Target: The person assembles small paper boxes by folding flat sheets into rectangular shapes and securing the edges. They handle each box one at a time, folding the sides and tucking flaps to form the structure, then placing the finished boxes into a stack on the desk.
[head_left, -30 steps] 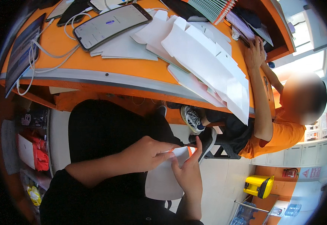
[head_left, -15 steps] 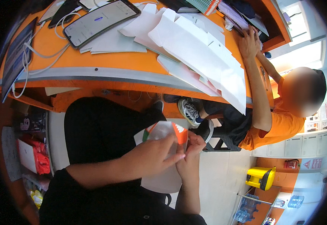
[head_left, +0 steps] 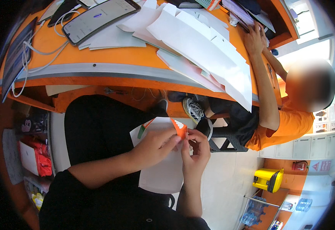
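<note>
While two hands pinch one carton, one co-worker sits.

1. Held carton piece: smooth, matt white paperboard, its orange printed corner also smooth.
2. Flat cartons: stiff white paperboard, smooth, catching a soft sheen.
3. Phone: smooth, glassy screen.
4. Desk: smooth orange surface with a slight gloss; grey edge strip, duller.
5. Black trousers: matt cloth.
6. Orange shirt: soft, creased cloth.
7. Yellow bin: smooth, shiny plastic.
8. Floor: smooth, pale, faintly glossy.
</note>
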